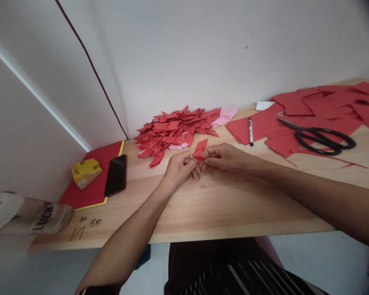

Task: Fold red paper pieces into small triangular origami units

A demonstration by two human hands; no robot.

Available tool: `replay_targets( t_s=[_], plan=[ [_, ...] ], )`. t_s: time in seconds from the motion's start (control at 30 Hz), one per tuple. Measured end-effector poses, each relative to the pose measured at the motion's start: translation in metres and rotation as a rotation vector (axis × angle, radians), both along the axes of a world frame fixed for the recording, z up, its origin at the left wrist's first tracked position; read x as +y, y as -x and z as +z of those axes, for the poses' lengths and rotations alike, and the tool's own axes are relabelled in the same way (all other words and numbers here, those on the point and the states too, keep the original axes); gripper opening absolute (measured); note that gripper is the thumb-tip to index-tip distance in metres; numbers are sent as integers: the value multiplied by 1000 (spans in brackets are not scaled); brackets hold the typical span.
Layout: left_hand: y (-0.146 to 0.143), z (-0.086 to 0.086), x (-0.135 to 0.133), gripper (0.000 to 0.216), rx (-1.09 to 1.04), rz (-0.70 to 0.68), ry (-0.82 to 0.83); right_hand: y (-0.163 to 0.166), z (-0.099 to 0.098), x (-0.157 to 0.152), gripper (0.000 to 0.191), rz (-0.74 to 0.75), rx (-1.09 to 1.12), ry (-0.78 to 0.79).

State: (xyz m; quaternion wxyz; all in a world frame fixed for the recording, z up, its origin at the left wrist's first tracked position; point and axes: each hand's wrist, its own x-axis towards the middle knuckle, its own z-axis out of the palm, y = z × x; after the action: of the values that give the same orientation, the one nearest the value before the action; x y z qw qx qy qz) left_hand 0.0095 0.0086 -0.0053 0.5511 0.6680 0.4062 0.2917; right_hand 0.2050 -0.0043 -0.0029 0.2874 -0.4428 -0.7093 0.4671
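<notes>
Between my two hands, above the middle of the table, is a small folded piece of red paper point(200, 150) with a pointed flap sticking up. My left hand point(183, 165) pinches its left side with thumb and fingers. My right hand point(219, 157) pinches the right side, thumb below and fingers curled behind. The paper's lower edge is partly hidden by my fingertips. Just beyond my hands lies a heap of folded red paper pieces point(172, 129), with a few pink folded papers point(225, 115) at its right end.
Black-handled scissors point(318, 138) and a marker pen point(251, 132) lie near red paper sheets point(329, 102) on the right. At left are a phone point(116, 175), a yellow packet point(86, 173) on a red folder point(76, 196), and a clear bottle point(33, 215). A wall stands behind the table point(184, 217).
</notes>
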Motion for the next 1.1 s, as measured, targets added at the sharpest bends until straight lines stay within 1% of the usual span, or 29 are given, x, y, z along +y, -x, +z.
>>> replay_targets(
  t_s=[0.1, 0.17, 0.23, 0.3, 0.4, 0.47, 0.53, 0.7, 0.87, 0.97, 1.1],
  plan=[
    [5, 5, -1, 16, 16, -78, -29, -6, 10, 1, 28, -36, -39, 115],
    [7, 7, -3, 15, 62, -133, -66, -9, 14, 3, 35, -69, -30, 166],
    [7, 7, -4, 15, 112, -175, -100, -11, 12, 6, 38, -85, 15, 161],
    [7, 5, -4, 16, 129, -180, -98, -12, 6, 8, 37, -96, 59, 126],
    [7, -1, -1, 18, 115, -94, -70, -11, -3, 11, 37, -134, 88, 105],
    [8, -4, 1, 19, 106, -43, -91, -10, -6, 11, 37, -166, 111, 109],
    [9, -5, 3, 21, 93, -29, -127, -9, -6, 11, 36, -191, 130, 108],
    [10, 0, 1, 20, 80, -6, -169, -10, -4, 12, 31, -245, 170, 101],
    [11, 7, 1, 19, 55, 103, -223, -12, -7, 16, 30, -327, 278, 124],
    [12, 11, 2, 15, 18, 209, -273, -12, -6, 16, 32, -315, 273, 148],
    [15, 15, 4, 13, -23, 295, -306, -11, 1, 12, 38, -271, 162, 135]
  ],
)
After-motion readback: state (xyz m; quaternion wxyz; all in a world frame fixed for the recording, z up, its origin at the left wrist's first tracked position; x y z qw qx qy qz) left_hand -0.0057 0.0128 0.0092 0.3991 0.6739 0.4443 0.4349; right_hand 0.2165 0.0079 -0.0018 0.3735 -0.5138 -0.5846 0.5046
